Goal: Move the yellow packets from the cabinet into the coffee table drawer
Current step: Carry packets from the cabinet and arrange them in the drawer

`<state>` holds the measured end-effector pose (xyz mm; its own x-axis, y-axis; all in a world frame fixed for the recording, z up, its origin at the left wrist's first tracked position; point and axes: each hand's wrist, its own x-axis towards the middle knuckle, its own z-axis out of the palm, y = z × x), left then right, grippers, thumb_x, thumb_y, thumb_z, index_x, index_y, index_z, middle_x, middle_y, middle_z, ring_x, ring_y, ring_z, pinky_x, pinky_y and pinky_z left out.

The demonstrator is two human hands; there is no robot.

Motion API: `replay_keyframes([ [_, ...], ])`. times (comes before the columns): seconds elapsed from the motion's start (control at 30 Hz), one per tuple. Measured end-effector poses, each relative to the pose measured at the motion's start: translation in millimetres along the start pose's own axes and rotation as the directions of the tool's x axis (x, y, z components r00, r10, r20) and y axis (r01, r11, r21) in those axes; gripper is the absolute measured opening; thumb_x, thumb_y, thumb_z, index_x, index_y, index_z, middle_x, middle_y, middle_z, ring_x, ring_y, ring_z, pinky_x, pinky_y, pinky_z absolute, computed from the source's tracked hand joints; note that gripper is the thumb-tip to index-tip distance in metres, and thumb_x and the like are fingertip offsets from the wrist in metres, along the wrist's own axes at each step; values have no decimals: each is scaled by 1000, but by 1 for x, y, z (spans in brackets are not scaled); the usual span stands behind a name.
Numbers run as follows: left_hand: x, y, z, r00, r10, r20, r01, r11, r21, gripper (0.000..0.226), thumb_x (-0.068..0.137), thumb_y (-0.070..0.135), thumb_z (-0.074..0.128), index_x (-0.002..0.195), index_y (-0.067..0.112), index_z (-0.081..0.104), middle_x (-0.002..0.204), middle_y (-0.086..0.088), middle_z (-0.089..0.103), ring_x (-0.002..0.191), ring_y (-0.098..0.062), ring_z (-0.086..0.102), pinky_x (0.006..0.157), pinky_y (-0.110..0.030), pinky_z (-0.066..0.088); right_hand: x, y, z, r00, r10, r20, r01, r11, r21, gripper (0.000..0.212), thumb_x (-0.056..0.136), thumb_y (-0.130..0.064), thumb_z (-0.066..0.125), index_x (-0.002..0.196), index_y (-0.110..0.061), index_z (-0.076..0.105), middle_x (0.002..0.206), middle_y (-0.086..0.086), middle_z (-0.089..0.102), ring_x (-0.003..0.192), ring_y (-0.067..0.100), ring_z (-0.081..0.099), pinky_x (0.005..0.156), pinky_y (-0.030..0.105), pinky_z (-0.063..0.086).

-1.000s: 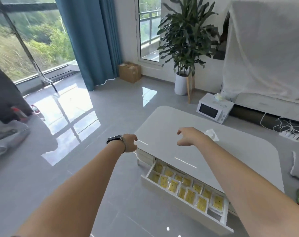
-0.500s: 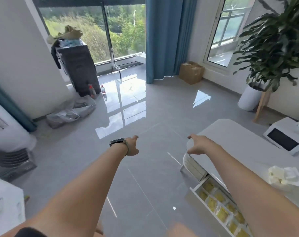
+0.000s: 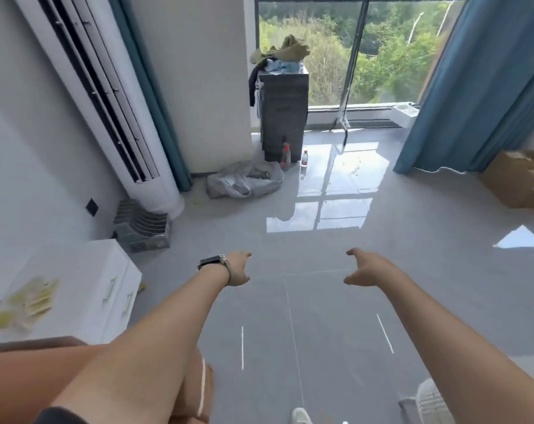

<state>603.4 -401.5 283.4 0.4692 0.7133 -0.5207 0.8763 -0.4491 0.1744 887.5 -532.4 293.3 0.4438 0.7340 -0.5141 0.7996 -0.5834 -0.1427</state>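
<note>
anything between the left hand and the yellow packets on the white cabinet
Head view: the left hand and the blurred yellow packets are separated only by bare white cabinet top, its front corner and grey floor.

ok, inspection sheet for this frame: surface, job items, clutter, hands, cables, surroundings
Surface: white cabinet top, lower left, blurred.
Job's things: yellow packets lie on the cabinet; coffee table drawer not in view.
Clutter: plastic bag, two bottles, cardboard box on the grey floor.
Hands: left hand and right hand both empty, fingers loose, held over the floor.
Cables: nothing seen.
Surroundings: standing air conditioner, blue curtains, window.
</note>
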Motion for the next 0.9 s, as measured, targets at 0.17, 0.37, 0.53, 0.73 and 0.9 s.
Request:
replay_keyframes([
  [0.17, 26, -60, -13, 979, -201, -37, 189, 960, -208, 64, 94, 25, 53, 151, 18, 25, 150, -14, 34, 132, -31, 43, 106, -38, 40, 89, -87, -32, 976, -219, 16, 219, 966, -134, 75, 81, -36, 65, 147, -31, 29, 135, 3, 48, 123, 26, 49, 94, 39, 48],
  [0.37, 22, -162, -5, 909, -409, 76, 411, 854, -320, 65, 95, 28, 52, 152, 22, 21, 154, -11, 28, 131, -29, 45, 104, -37, 41, 157, -231, -15, 878, -449, 166, 478, 844, -244, 77, 81, -36, 68, 147, -26, 30, 133, 8, 51, 124, 29, 49, 98, 39, 47],
  [0.53, 23, -271, 3, 821, -552, 147, 559, 724, -405, 68, 93, 27, 49, 153, 25, 19, 149, -10, 33, 122, -28, 52, 97, -36, 47, 200, -358, -2, 787, -567, 243, 617, 721, -315, 76, 83, -38, 67, 148, -25, 30, 126, 9, 54, 118, 29, 53, 92, 36, 49],
  [0.73, 20, -373, 6, 741, -620, 258, 656, 586, -476, 66, 92, 31, 46, 152, 28, 18, 139, -9, 42, 104, -26, 60, 88, -42, 54, 233, -469, 8, 743, -602, 292, 669, 643, -374, 73, 81, -37, 65, 146, -28, 32, 129, 6, 54, 116, 26, 54, 91, 39, 51],
  [0.9, 16, -424, 7, 703, -655, 278, 664, 463, -587, 65, 93, 24, 46, 152, 25, 18, 130, -8, 44, 94, -23, 62, 71, -32, 52, 250, -549, 19, 716, -592, 370, 696, 566, -441, 73, 79, -37, 64, 145, -29, 34, 130, 4, 53, 117, 25, 54, 90, 36, 51],
])
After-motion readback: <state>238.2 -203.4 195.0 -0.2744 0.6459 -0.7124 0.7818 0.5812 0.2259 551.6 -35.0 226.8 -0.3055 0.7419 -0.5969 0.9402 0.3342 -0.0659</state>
